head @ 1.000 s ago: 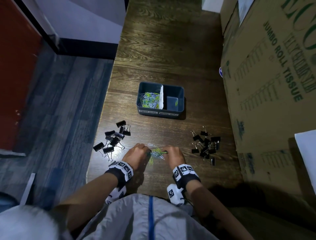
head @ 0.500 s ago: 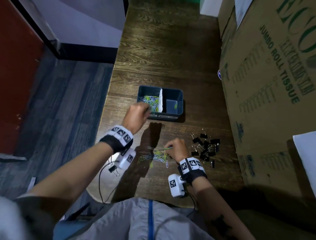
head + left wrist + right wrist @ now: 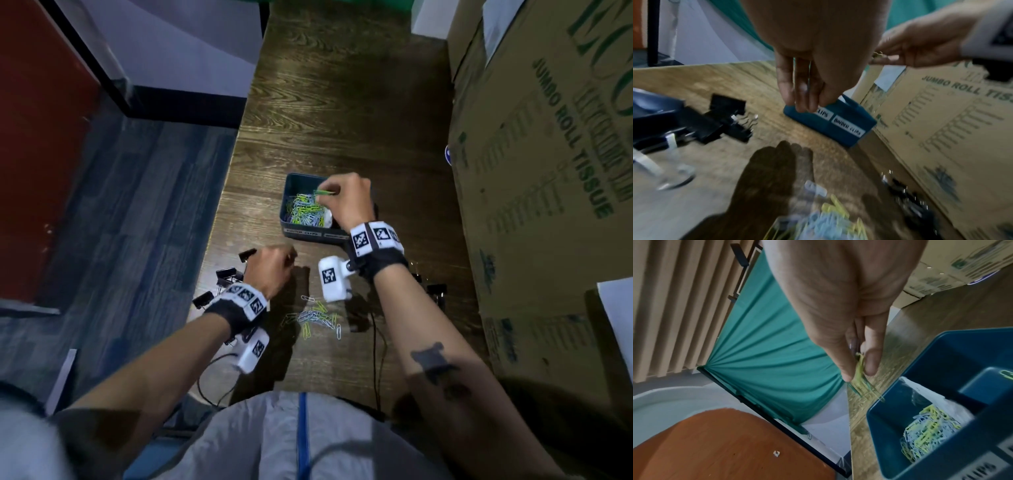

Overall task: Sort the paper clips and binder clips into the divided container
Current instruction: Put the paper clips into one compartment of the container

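The blue divided container (image 3: 301, 233) stands mid-table, its left compartment holding a heap of coloured paper clips (image 3: 303, 210). My right hand (image 3: 330, 196) hovers over that compartment and pinches a few green and yellow paper clips (image 3: 861, 381) between thumb and fingers (image 3: 871, 360). My left hand (image 3: 286, 257) hangs lower, near the container's front wall (image 3: 838, 126), fingers (image 3: 803, 91) relaxed and holding nothing. A loose pile of paper clips (image 3: 317, 317) lies near me. Black binder clips (image 3: 226, 274) sit left of my left hand. A second group of binder clips (image 3: 435, 291) is mostly hidden behind my right arm.
A tall cardboard box (image 3: 548, 205) walls off the table's right side. The table's left edge (image 3: 219, 240) drops to dark floor. One green clip (image 3: 1007, 374) lies in the container's right compartment. Thin cables (image 3: 375, 359) trail over the near edge.
Both hands were at the loose pile a second ago. The left hand went to the container and has drawn back. The right hand has lifted clips from the pile to above the left compartment.
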`<act>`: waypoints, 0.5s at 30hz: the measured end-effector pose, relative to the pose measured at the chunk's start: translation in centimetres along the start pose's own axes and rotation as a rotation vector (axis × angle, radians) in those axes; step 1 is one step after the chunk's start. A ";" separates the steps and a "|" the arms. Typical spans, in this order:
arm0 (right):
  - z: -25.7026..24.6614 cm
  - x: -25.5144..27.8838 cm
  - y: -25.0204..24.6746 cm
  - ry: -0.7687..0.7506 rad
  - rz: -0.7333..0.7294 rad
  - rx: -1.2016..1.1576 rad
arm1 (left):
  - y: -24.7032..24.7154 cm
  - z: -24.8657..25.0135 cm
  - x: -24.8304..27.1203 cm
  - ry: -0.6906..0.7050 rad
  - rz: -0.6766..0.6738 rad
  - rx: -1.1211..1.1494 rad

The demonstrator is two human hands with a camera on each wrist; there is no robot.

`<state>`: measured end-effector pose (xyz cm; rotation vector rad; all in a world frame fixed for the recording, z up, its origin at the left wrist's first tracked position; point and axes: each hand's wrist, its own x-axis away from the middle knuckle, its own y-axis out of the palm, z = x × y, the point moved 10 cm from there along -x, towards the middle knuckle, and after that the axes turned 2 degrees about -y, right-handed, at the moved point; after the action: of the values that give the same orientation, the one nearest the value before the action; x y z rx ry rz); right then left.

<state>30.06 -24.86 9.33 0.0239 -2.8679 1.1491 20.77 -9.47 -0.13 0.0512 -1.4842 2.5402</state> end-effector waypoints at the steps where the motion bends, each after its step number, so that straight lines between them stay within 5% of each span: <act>1: -0.2 -0.3 -0.2 -0.008 0.011 -0.004 | 1.4 -0.5 1.0 0.002 -0.072 -0.020; 7: 3.6 3.9 2.1 -0.005 -0.065 0.082 | 6.9 -2.7 5.9 0.059 -0.342 -0.164; 15: 14.7 16.0 10.7 0.253 -0.616 0.304 | 9.5 -3.7 8.5 0.097 -0.459 -0.181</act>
<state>13.13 -27.19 -7.84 0.6657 -2.1943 1.3022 10.88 -9.47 -8.99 0.2128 -1.4591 2.0143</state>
